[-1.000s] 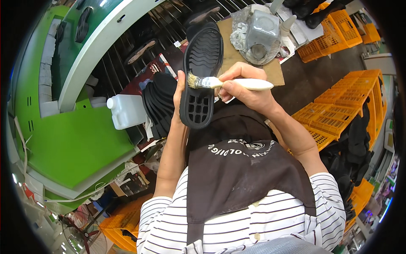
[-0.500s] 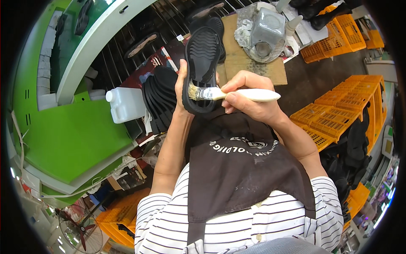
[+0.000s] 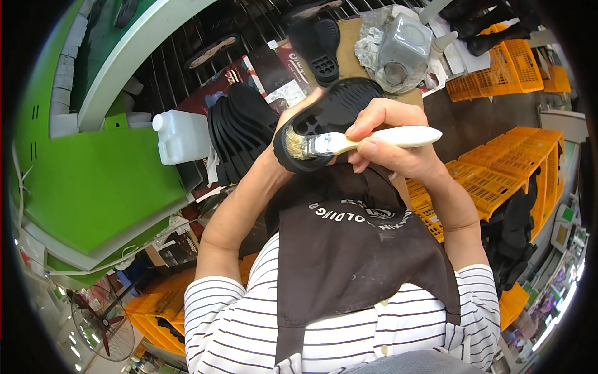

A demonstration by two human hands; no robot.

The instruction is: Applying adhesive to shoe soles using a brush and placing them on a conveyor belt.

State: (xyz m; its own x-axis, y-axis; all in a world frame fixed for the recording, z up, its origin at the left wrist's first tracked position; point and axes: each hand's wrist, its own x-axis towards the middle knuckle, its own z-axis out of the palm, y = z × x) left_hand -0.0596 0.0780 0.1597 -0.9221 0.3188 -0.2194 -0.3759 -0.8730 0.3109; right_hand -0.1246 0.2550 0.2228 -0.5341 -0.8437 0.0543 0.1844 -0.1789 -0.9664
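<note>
My left hand [image 3: 281, 140] is wrapped round the edge of a black shoe sole [image 3: 349, 103], tilted with its toe end to the upper right. Most of the left fingers are hidden behind the sole. Between thumb and fingers, my right hand [image 3: 393, 134] pinches the white handle of a paintbrush [image 3: 336, 143]. Its pale bristles touch the inside of the sole at the heel end. Another black sole [image 3: 316, 50] lies just beyond on the cardboard. To the left, several black soles [image 3: 240, 134] stand stacked on edge.
A white plastic jug [image 3: 182, 137] stands left of the stack, beside a green machine [image 3: 93, 193]. At the back right, a clear plastic container [image 3: 406, 47] sits on cardboard. Orange crates [image 3: 492, 168] with black items line the right side. A fan [image 3: 106, 324] is at lower left.
The held sole has turned clockwise and come lower, uncovering the sole behind it. The brush has shifted slightly right, its bristles still on the heel end.
</note>
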